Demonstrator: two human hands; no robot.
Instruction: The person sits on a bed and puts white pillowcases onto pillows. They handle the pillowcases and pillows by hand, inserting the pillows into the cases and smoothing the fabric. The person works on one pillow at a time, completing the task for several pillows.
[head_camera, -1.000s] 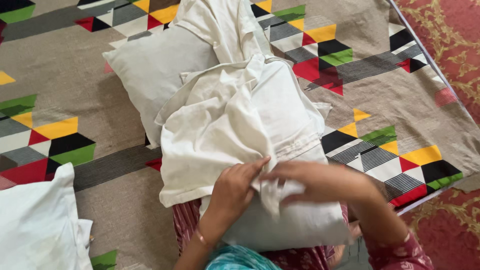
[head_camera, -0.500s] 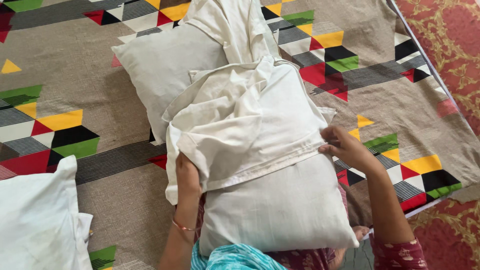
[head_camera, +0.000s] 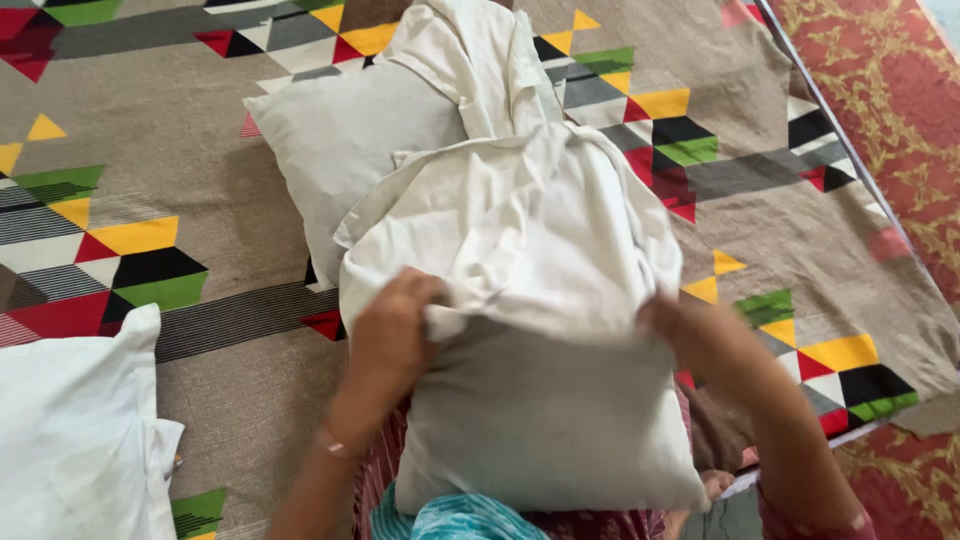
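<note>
Nearest the camera, a grey-white pillow (head_camera: 545, 420) stands on its end against the person's lap, at the near edge of the patterned bedsheet (head_camera: 190, 160), with its long axis running away toward the far edge. The left hand (head_camera: 392, 335) is clenched on the left side of the open hem of a cream pillowcase (head_camera: 530, 230). The right hand (head_camera: 690, 325) pinches the same hem on the right side, though it is blurred and the fingers cannot be made out singly.

The hem lies across the pillow about a third of the way down from its far end — the covered part lies beyond the hands, the bare part between the hands and the lap. Both hands sit level with each other, one on each long side, so neither is nearer the bare end.

Farther off, the loose cloth bunches over the pillow's far end and trails toward the far edge. A second pillow (head_camera: 340, 140) lies just behind to the left, touching the bunched cloth — a white pillow (head_camera: 75, 430) sits apart at the near left corner.
</note>
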